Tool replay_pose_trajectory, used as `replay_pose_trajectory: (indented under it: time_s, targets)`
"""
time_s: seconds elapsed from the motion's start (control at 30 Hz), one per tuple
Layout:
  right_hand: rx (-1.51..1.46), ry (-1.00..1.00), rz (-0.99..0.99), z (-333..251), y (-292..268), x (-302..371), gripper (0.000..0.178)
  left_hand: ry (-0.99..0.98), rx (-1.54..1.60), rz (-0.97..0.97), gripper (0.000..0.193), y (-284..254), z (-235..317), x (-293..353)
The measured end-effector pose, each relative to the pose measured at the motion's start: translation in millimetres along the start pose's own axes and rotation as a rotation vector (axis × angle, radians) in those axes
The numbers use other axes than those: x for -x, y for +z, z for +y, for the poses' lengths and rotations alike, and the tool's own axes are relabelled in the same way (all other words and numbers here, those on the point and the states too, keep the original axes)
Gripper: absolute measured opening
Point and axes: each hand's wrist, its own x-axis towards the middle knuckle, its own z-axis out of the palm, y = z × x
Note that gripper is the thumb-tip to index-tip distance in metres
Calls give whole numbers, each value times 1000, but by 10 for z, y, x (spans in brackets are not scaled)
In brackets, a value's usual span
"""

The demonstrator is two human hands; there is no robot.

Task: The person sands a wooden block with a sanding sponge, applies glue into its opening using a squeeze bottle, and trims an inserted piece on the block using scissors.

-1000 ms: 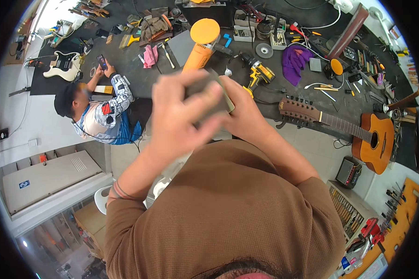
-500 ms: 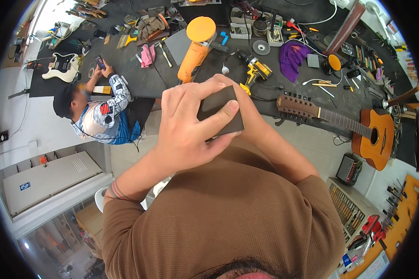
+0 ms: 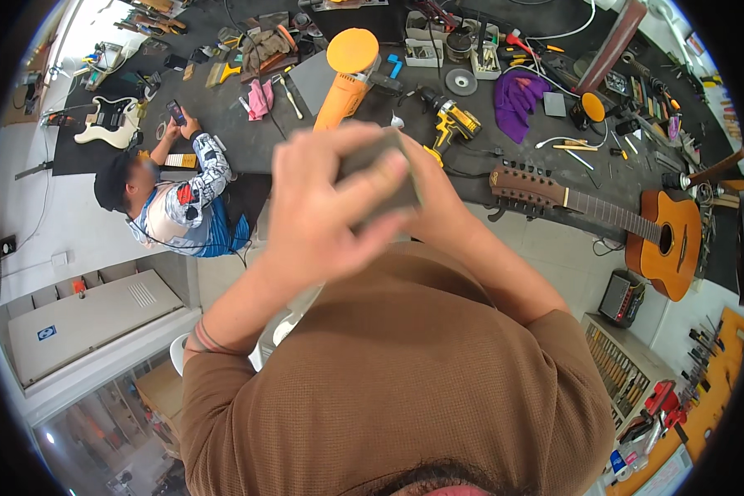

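My left hand (image 3: pixel 318 202) is blurred by motion, its fingers and thumb wrapped round a dark, flat-sided rectangular block (image 3: pixel 398 196). Behind the block lies my right hand (image 3: pixel 426 178), of which only the back edge and wrist show. Its fingers are hidden, so I cannot see whether they grip anything. Both hands are raised in front of my chest, close together. Just beyond them an orange angle grinder (image 3: pixel 343 99) with a round orange pad lies on the dark workbench (image 3: pixel 223 124). To the right of it is a yellow and black cordless drill (image 3: pixel 453 124).
A twelve-string acoustic guitar (image 3: pixel 661 240) rests against the bench at right, its headstock (image 3: pixel 525 183) near the bench edge. A purple cloth (image 3: pixel 517 103) and several tools lie behind it. At left a seated person (image 3: pixel 169 186) holds a phone (image 3: pixel 176 112), near a white guitar body (image 3: pixel 110 120).
My left hand and the block have shifted slightly left and up, and are now smeared by motion. My right wrist has moved a little with them.
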Motion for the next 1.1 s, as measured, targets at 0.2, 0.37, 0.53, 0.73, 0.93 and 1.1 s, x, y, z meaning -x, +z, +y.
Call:
replay_pose_trajectory:
  time_s: [0.2, 0.37, 0.53, 0.73, 0.93, 1.1]
  targets:
    - [-99, 57, -43, -35, -77, 39, 63, 9, 25, -35, 64, -18, -5, 8]
    - [-36, 26, -18, -68, -116, -1, 57, 10, 48, -23, 63, 6, 101, 12]
    - [7, 26, -2, -40, -83, -2, 55, -86, -17, 153, 65, 61, -224, -7]
    - [41, 72, 40, -59, -86, -1, 44, -79, -44, 134, 61, 33, -278, 6]
    - [116, 72, 16, -105, -126, -15, 46, -102, -113, 54, 59, -62, -204, -52]
    - [61, 15, -33, -32, -165, -12, 59, -5, -24, -26, 61, -29, -25, -13]
